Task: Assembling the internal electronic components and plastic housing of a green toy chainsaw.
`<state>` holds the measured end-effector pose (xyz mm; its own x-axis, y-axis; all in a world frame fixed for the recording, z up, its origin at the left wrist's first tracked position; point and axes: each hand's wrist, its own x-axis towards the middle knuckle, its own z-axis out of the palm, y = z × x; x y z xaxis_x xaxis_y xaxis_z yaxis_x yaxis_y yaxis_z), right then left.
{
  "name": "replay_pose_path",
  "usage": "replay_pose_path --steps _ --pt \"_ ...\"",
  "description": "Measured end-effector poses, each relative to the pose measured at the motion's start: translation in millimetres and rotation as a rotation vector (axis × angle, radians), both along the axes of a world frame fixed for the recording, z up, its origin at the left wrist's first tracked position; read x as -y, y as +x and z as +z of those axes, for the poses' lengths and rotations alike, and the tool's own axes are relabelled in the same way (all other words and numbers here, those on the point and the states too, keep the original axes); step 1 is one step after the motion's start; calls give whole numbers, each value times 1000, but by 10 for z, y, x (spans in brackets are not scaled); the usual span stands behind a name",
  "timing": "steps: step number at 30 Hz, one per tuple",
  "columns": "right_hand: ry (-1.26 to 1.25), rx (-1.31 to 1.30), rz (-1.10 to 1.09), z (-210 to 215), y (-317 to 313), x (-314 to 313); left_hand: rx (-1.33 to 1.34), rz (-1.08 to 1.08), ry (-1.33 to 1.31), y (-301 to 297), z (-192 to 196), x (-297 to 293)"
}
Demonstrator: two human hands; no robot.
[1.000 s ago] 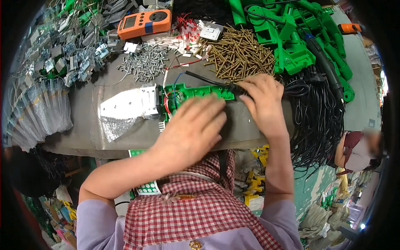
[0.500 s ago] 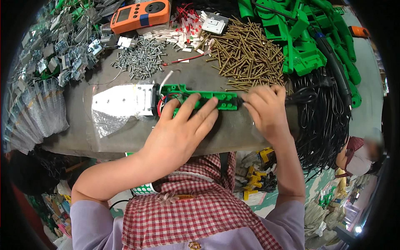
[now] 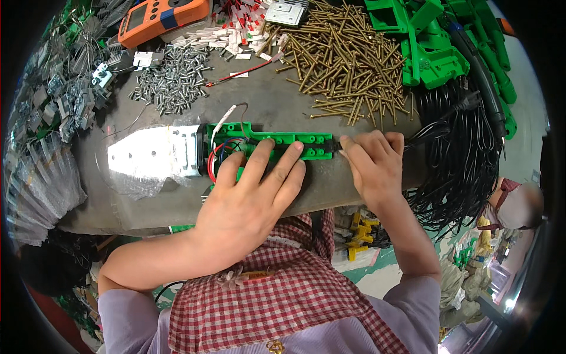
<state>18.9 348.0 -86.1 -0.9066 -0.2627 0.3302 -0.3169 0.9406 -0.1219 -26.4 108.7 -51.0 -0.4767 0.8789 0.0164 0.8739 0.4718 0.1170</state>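
A long green plastic handle housing, open side up, lies on the worktable. Its left end meets a flat, bright metal head wrapped in clear plastic. Red, blue and white wires loop out near that joint. My left hand is laid over the housing from the near side, fingertips pressing along its inside; the thumb is hidden. At the housing's right end, my right hand pinches a black cord between thumb and forefinger. The cord partly disappears behind this hand.
Behind lie heaps of long brass-coloured screws, short silver screws and white connectors. An orange multimeter stands at back left. Coiled black cords, a dark pen-shaped tool and green housings crowd the right.
The view has shifted, so the table's heaps appear farther up and left. My hands keep much the same hold on the housing and cord; the left fingertips have edged slightly along the housing.
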Motion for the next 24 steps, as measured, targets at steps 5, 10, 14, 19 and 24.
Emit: replay_pose_path --steps 5,10,14,19,24 --pt "-296 78 -33 278 -132 173 -28 41 20 12 -39 -19" --pt "-709 294 16 168 -387 609 -19 26 80 13 -32 -1" --pt "-642 405 7 295 -374 641 19 -95 536 2 6 325" --pt "-659 482 38 379 -524 665 118 263 536 104 -54 627" --pt "-799 356 38 598 -812 864 149 230 621 115 -175 650"
